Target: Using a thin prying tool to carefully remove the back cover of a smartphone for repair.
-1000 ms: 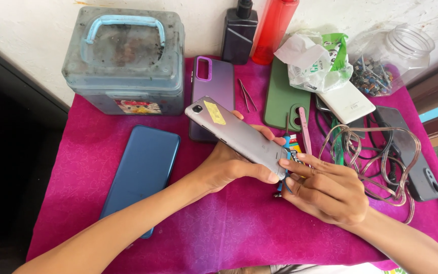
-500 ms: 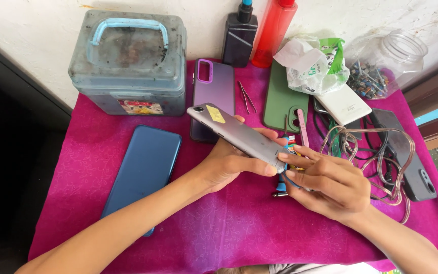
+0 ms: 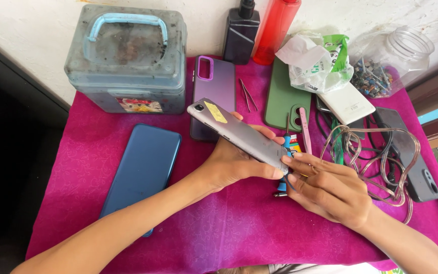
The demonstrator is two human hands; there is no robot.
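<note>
Holding a slim grey metal-backed phone tilted above the pink cloth-covered surface, left hand wrapped under its long edges, grip closed firmly on it. Pinching at the phone's lower end, right hand with fingertips tight, seemingly on a small blue-handled tool, though mostly hidden. Judged light, rigid, smooth and slippery, screen side fragile; best taken by the side edges. Lying nearby: a glossy blue phone back, a purple case, thin steel tweezers, a matte green case, tangled clear cables, a scuffed plastic box.
</note>
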